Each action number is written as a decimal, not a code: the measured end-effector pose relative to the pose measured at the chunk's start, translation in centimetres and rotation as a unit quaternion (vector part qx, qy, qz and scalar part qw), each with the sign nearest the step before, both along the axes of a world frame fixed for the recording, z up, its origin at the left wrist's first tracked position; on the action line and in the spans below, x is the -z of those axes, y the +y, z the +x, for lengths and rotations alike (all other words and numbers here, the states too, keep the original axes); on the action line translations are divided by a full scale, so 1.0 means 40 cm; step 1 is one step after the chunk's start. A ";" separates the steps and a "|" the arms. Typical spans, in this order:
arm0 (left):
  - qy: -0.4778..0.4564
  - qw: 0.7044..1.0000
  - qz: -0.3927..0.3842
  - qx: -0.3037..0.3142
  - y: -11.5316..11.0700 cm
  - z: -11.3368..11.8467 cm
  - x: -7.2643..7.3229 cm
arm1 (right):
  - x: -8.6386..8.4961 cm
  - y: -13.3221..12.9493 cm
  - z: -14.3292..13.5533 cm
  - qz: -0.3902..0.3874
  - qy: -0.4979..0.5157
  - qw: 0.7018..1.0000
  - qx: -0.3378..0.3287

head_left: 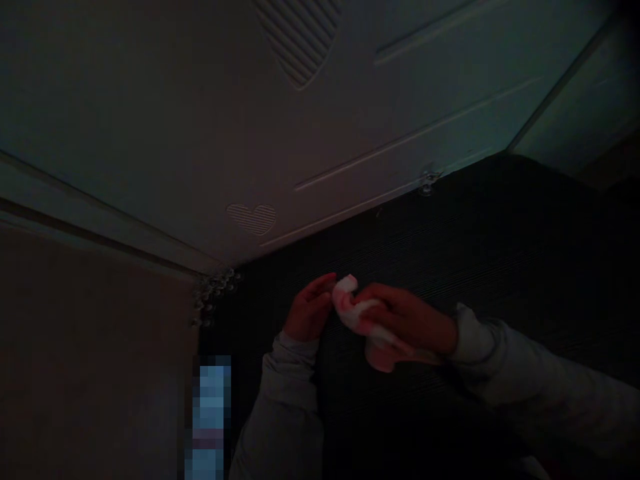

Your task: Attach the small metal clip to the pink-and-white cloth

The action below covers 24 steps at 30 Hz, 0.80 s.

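The light is very dim. My right hand (pixel 403 313) is closed around a pink-and-white cloth (pixel 357 317), which is bunched at the fingers and hangs loose below the palm. Close to its left, my left hand (pixel 310 310) has its fingers and thumb drawn together against the cloth's edge. Something small and pale shows at those fingertips, but it is too dark to make out. Both hands are above a dark, fine-grained surface (pixel 340 400).
A pale panel (pixel 200 133) with embossed hearts and ridges rises behind the surface. Several small clear, glassy pieces (pixel 217 290) cluster in the left corner; more glassy pieces (pixel 427 183) lie along the panel's foot. A pixelated bright blue patch (pixel 211 393) shows at lower left.
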<state>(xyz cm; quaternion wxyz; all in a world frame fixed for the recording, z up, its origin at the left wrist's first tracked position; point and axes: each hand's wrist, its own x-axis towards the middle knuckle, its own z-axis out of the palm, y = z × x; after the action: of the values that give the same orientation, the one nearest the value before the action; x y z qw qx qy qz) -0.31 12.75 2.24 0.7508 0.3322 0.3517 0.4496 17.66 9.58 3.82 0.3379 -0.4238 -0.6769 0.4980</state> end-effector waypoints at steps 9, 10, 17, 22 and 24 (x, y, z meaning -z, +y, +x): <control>-0.021 0.994 0.013 -0.105 0.021 -0.009 -0.001 | 0.007 -0.001 0.001 0.058 -0.032 0.997 -0.047; -0.018 0.994 0.016 -0.106 0.022 -0.010 0.000 | 0.007 0.000 0.001 0.062 -0.030 0.997 -0.038; -0.008 0.999 0.020 -0.037 0.007 -0.001 -0.001 | 0.006 0.010 0.001 0.068 0.025 0.987 0.142; 0.024 0.999 0.022 0.008 -0.003 0.007 -0.001 | 0.002 0.007 0.004 0.089 0.029 0.992 0.088; 0.041 0.999 0.021 0.023 -0.005 0.009 0.000 | 0.000 0.004 0.004 0.113 0.004 0.993 0.041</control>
<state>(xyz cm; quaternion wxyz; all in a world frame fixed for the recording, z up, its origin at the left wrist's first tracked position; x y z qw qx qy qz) 0.05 12.57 2.25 0.7388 0.3743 0.3652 0.4251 17.82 9.72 3.82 0.4065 -0.4081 -0.7093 0.4063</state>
